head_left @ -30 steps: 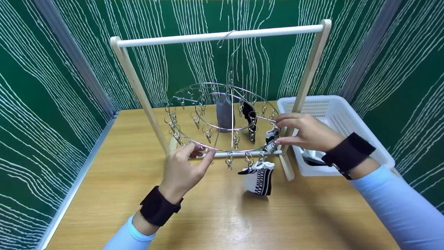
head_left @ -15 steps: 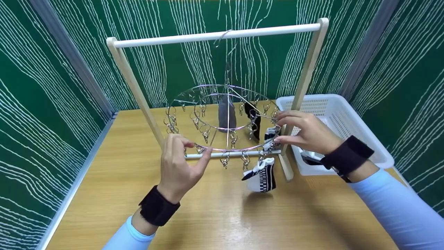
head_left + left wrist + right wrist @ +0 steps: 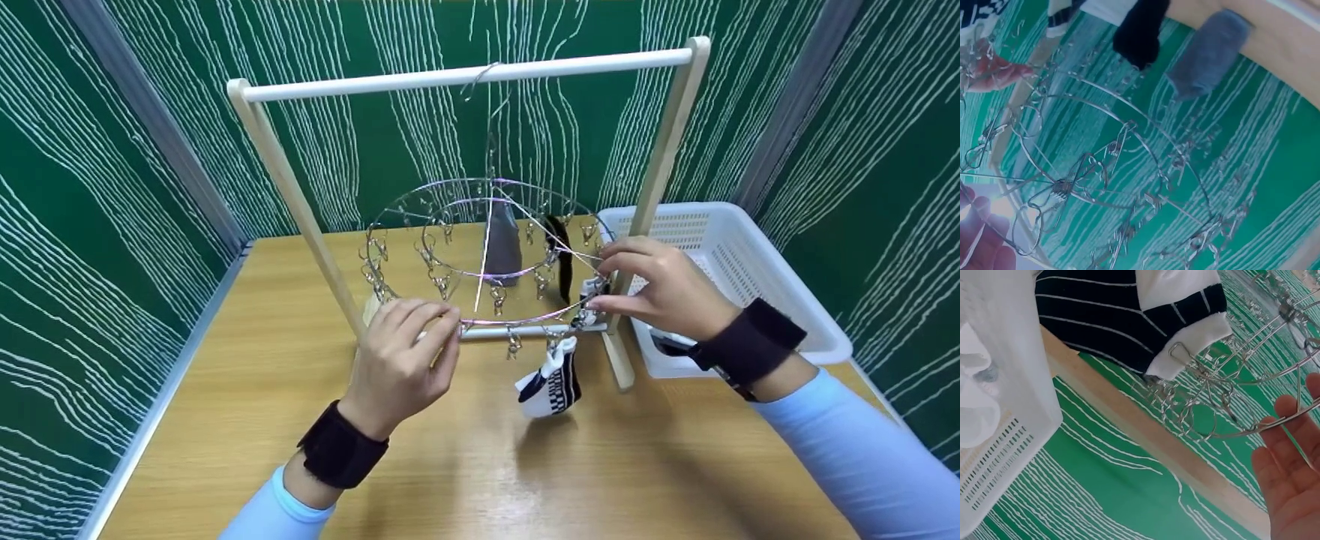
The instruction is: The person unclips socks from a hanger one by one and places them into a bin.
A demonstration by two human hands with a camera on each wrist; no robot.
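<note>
A round metal clip hanger (image 3: 517,321) hangs by its hook from a white bar. At its front left rim, my left hand (image 3: 405,367) pinches the wire, fingertips together. My right hand (image 3: 664,289) stands at the right rim, thumb and fingers apart; in the right wrist view its loosely bent fingers touch the wire. A white sock with black checks and stripes (image 3: 551,386) dangles from a front clip, and a similar patterned sock (image 3: 1095,315) hangs beside my right hand. Farther back hang a grey sock (image 3: 502,247) and a black sock (image 3: 1143,34).
A wooden rack (image 3: 671,142) with a white top bar (image 3: 360,85) stands on the wooden table (image 3: 247,420). Behind its right leg sits a white perforated basket (image 3: 795,300) with some white and dark items in it. Green walls with white lines enclose the table.
The hanger has turned: the grey and black socks at the back moved right, the front checked sock slightly left. My left hand spread its fingers, then closed them on the rim. The right hand stayed put.
</note>
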